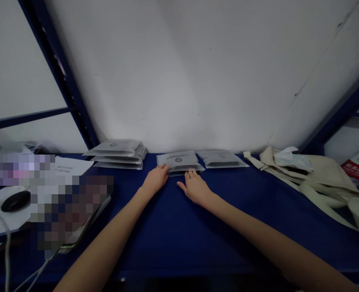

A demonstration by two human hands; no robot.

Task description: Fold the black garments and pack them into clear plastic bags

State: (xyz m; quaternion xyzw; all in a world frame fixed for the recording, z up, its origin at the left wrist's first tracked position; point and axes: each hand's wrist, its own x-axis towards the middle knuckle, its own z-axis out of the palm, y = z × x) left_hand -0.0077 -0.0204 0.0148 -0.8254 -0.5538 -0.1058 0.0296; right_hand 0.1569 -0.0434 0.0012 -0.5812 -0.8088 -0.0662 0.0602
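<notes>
A small stack of frosted plastic packages (182,157) with dark print on top lies on the blue table against the wall. My left hand (156,179) touches its near left corner, fingers extended forward and held close together. At the near edge, my right hand (197,187) lies with its fingertips against the packages and its thumb spread to the left. Neither hand visibly grasps the stack. Just to the right rests another frosted package (221,158). A taller pile of similar packages (118,153) stands to the left of my hands.
Cream cloth or bags (322,178) with straps cover the table's right side. On the left are white papers (62,168), a black mouse (16,201), a pale cable (7,247) and a blurred-out object (76,211). A white wall (179,81) closes off the back.
</notes>
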